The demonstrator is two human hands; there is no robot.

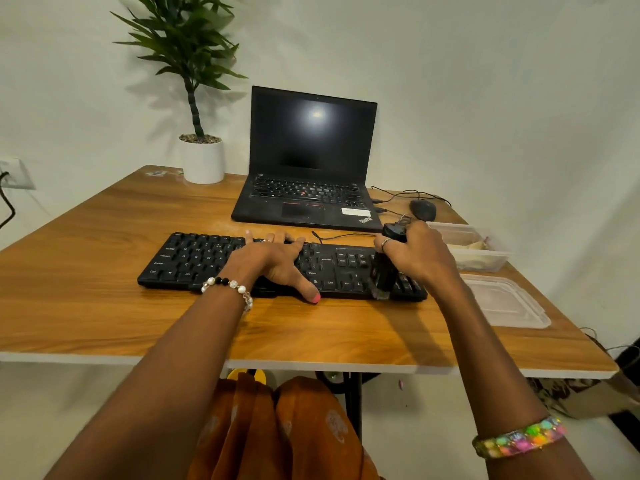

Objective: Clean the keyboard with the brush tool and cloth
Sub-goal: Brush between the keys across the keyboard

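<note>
Black wired keyboard point(194, 261) lies flat on the wooden desk point(104, 237), long side toward the person. All positions below are referred to this keyboard.

Left hand point(273, 258): palm down over the middle of the keyboard, fingers straight and spread, tips at its far edge, thumb reaching past its near edge onto the desk. It presses flat and grips nothing. Forearm comes in from the near side, beaded bracelet point(227, 287) at the wrist.

Right hand point(420, 254): over the right end of the keyboard, fingers curled round a black brush tool point(384, 271). The tool stands nearly upright, its pale bristle end down at the near right corner of the number pad. Wrist cocked, back of the hand up.

Behind the keyboard: an open ThinkPad laptop point(311, 157), screen dark. Right of the keyboard: a clear plastic container point(467, 247), with its lid point(502, 299) nearer the person. Cloth not identifiable with certainty.
</note>
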